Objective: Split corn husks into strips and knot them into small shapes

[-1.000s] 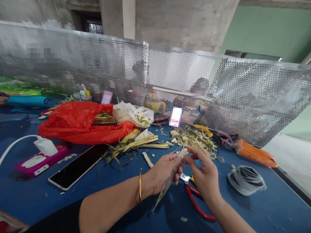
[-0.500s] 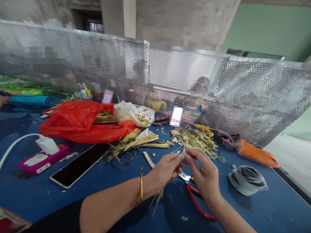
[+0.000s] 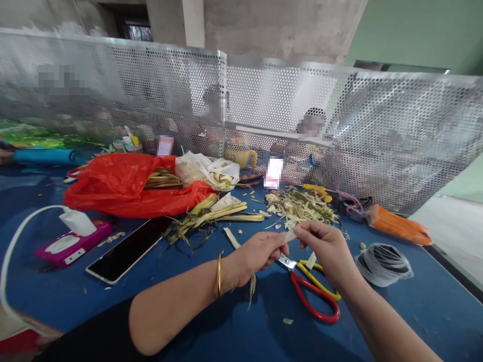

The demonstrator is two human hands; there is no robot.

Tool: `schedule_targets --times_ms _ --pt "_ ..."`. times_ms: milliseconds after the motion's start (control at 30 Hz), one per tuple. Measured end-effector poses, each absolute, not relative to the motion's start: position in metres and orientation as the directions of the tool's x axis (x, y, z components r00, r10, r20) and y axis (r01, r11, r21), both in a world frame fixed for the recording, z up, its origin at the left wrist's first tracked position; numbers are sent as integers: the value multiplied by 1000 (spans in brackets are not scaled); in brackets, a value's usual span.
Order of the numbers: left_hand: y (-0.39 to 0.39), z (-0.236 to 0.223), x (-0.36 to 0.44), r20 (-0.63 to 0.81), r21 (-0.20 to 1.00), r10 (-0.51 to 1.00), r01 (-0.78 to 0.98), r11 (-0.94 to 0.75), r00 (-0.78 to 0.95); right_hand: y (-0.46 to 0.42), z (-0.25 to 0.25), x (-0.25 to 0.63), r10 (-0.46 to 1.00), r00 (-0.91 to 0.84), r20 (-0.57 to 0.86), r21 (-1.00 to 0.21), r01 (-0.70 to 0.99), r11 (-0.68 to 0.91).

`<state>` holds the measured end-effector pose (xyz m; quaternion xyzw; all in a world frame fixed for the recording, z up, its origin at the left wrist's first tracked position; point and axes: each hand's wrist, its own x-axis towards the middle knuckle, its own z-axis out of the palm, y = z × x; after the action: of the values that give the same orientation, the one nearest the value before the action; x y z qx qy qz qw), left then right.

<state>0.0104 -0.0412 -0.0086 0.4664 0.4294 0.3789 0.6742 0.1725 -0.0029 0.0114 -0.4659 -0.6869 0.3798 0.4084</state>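
Note:
Over the blue table, my left hand (image 3: 256, 255) is closed on a pale plant strip (image 3: 289, 236), which looks like dried husk or leaf. My right hand (image 3: 324, 244) pinches the strip's other end between thumb and fingertips, so a short flat length shows between both hands. A small pale piece (image 3: 311, 260) hangs below the right palm. Thin fibres (image 3: 252, 286) dangle under my left wrist. Scissors (image 3: 316, 313) with one red and one yellow handle lie beneath the hands, their blades partly hidden by the left. Another pale strip (image 3: 231, 238) lies left of that hand.
Shredded fibres (image 3: 302, 205) form a pile beyond the hands. Stalks (image 3: 211, 216), a red plastic bag (image 3: 109, 176) and a white bag (image 3: 204, 171) lie left. Nearer are a dark phone (image 3: 124, 254) and purple power strip (image 3: 71, 246). A wire coil (image 3: 385, 264) sits right; perforated panels (image 3: 279, 100) stand behind.
My right hand has shifted right, away from my left, and more of the strip shows between them. The scissors' yellow handle has come into sight. The view has moved slightly.

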Motion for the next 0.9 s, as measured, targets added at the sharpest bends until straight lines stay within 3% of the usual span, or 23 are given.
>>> schedule_targets --times_ms 300,400,533,633,700,767,900 --pt "-25 -13 -8 -280 839 804 -274 470 524 3 22 191 921 108 375 -913 214 347" --pt "-19 -18 -12 -328 860 863 -257 441 384 -1 30 196 881 178 438 -893 200 404" --pt "-14 -20 -14 -289 929 956 -228 291 43 -7 40 199 816 231 531 -843 240 481" --pt "-11 -15 -16 -170 968 954 -222 115 -246 -9 43 199 871 68 486 -850 265 454" --pt "-12 -10 -16 -85 983 938 -182 24 -335 -9 41 196 914 -98 394 -872 274 405" --pt "-17 -6 -13 -28 987 972 -159 -9 -232 -10 37 189 926 -229 302 -882 303 362" --pt "-36 -5 1 -94 968 930 -186 169 356 -14 19 173 915 -323 242 -848 388 361"
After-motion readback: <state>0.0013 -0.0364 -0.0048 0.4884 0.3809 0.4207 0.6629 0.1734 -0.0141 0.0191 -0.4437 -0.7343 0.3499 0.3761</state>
